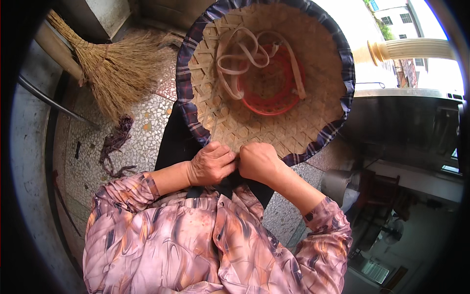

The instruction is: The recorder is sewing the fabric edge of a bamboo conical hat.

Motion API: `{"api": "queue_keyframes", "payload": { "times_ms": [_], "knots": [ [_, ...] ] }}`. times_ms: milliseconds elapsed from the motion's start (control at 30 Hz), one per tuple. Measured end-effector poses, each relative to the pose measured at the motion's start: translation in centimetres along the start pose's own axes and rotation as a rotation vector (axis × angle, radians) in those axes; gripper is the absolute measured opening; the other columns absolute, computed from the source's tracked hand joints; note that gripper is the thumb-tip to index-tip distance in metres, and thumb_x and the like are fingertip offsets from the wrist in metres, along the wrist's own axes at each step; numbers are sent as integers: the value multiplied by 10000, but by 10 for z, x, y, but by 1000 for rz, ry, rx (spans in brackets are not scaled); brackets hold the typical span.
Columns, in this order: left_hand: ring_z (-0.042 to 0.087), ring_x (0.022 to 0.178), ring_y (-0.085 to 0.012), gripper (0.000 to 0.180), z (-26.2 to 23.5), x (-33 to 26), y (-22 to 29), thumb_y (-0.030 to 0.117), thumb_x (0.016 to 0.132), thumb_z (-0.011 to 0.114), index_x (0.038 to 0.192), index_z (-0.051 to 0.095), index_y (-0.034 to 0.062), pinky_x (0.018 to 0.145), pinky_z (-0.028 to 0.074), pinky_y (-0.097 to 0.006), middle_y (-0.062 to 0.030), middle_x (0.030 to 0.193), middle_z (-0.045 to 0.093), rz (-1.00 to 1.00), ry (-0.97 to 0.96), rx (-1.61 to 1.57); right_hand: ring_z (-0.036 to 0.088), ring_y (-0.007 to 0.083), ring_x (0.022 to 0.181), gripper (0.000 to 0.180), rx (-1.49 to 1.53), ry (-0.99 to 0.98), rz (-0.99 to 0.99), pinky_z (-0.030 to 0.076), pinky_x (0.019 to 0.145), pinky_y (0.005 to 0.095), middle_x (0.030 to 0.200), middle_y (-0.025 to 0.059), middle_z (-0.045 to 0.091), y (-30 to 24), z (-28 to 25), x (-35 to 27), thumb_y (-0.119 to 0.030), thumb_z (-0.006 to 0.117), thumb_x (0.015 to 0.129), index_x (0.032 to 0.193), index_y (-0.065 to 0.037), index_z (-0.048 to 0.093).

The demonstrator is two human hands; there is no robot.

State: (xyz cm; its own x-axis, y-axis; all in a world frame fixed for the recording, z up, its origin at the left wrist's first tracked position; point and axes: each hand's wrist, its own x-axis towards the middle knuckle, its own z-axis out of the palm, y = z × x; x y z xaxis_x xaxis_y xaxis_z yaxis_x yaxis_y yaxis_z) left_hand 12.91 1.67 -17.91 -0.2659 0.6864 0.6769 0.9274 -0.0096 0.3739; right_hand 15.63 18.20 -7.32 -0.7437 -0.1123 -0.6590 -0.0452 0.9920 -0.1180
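Note:
A round woven bamboo hat (220, 112) lies tilted with its hollow inner side facing me, over my dark-trousered lap. Dark plaid cloth (185, 83) binds its brim. Inside the crown sits a red plastic ring (270, 111), and a pale flat strap (235, 71) lies in loops across it. At the brim's near edge, my left hand (213, 163) is closed with fingers curled on the edge. Close beside it my right hand (262, 162) is also closed at the brim. The fingertips of both are mostly hidden, so anything small between them cannot be made out.
A straw broom (115, 66) leans at the upper left above a speckled stone floor (142, 117). Dark tangled strands (115, 144) lie on that floor. To the right are a fluted railing post (416, 50), a dark counter (401, 122) and a fan (391, 230).

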Motion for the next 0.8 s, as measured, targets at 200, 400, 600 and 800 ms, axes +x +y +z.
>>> {"api": "queue_keyframes", "payload": {
  "times_ms": [200, 400, 600, 800],
  "knots": [
    [606, 917, -186, 266, -9, 3, 5, 187, 699, 652, 946, 686, 96, 812, 414, -337, -28, 964, 636, 52, 17, 17, 679, 386, 729, 156, 57, 216, 53, 545, 647, 463, 762, 212, 671, 10, 17, -26, -162, 622, 762, 768, -10, 655],
    [610, 907, -180, 265, -5, 0, 3, 184, 705, 656, 954, 685, 100, 799, 409, -332, -27, 970, 640, 60, 28, 5, 661, 384, 698, 184, 164, 375, 70, 538, 606, 461, 758, 189, 635, 10, 22, -65, -184, 622, 843, 766, -19, 594],
    [607, 916, -185, 224, -6, 3, 4, 197, 758, 610, 930, 689, 79, 818, 416, -332, -41, 964, 624, 66, 31, 1, 664, 376, 660, 127, 148, 437, 62, 541, 582, 447, 805, 196, 651, 6, 38, -62, -136, 614, 833, 798, -19, 580],
    [609, 913, -185, 222, -5, 2, 4, 189, 750, 615, 927, 688, 77, 814, 418, -327, -41, 961, 626, 55, 31, 0, 656, 367, 688, 103, 126, 418, 91, 527, 600, 442, 801, 178, 645, 7, 45, -58, -117, 624, 837, 805, -26, 591]
  ]
}}
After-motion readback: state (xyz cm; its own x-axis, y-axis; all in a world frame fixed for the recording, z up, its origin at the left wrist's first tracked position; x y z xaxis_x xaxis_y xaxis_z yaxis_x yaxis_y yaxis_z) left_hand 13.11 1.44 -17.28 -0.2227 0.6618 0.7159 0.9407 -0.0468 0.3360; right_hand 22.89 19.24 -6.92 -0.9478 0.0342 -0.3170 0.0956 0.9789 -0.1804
